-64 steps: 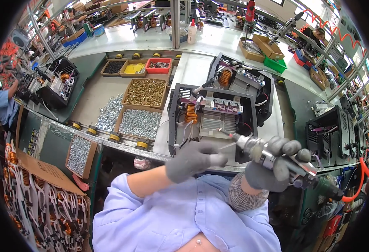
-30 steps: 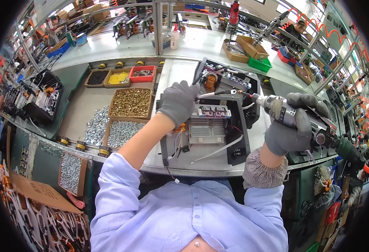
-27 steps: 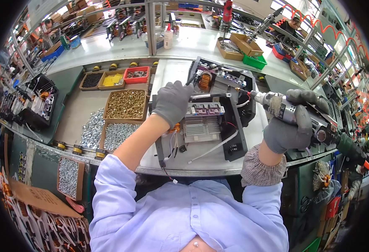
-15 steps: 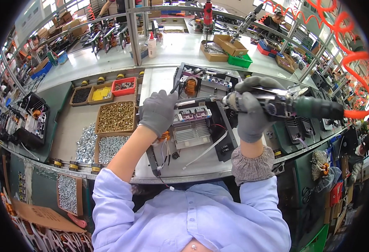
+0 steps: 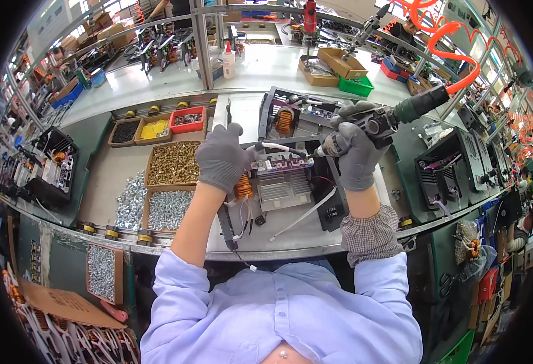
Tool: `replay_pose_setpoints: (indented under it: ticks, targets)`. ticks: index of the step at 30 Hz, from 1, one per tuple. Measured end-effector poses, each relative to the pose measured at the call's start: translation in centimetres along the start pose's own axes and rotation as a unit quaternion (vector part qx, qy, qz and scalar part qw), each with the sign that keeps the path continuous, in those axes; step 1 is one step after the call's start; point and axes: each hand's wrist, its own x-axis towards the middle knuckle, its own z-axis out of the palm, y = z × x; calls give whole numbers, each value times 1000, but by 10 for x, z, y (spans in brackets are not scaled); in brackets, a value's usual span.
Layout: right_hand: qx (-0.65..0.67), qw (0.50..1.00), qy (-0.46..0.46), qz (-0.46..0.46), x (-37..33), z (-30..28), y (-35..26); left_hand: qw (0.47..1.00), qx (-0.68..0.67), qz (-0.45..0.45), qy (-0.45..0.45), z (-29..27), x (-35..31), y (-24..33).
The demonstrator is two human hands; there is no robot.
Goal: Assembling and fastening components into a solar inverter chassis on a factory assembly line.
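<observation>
1. I judge that the step in hand is fastening the cable (image 5: 278,145) down: its end and the tip of my driver (image 5: 373,126) meet at the right end of the circuit board (image 5: 281,164). I cannot tell whether a screw there is already turning.
2. My left hand (image 5: 223,159) is curled closed around the cable, which comes out on the thumb side and arches rightward over the board. The fingertips are partly hidden.
3. My right hand (image 5: 356,145) is wrapped firmly around the driver's body, with no slack in the fingers.
4. As I see it, the next move calls for steady pressure along the driver and a firm left hand, so the cable end does not twist as the screw bites.
5. The driver points left and down toward the board. Its long axis slants from the orange hose (image 5: 461,76) at upper right to the tip at lower left.
6. The front box (image 5: 333,213) sits by the near edge of the counter (image 5: 297,239), just in front of the back box (image 5: 312,124). Its longer side seems to run left to right, roughly along that edge.
7. Inside it, the coil (image 5: 243,187) lies left of the heat sink (image 5: 283,191), whose fins lie just below the board.
</observation>
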Motion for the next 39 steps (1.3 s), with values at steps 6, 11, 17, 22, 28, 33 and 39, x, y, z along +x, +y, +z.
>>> replay_pose_setpoints:
  ticks: [6,11,17,22,28,33,39]
  targets:
    - [-12,1000,10,4,-4,6,2,892,-444,34,80,39,5,-40]
    - [-22,1000,16,8,-4,5,2,867,-483,-95,74,33,21,-36]
    - [-79,994,-8,-71,-1,2,2,891,-418,-142,-107,35,22,-37]
    - [-85,996,-13,-7,2,1,7,908,-360,-94,-192,14,19,-24]
    - [-60,996,-55,34,1,2,11,935,-299,6,-191,2,11,-21]
    - [43,979,-19,197,-2,-63,36,957,-249,69,-131,10,5,-17]
    - [-124,985,-93,78,2,19,4,972,-46,151,-175,-11,-3,-11]
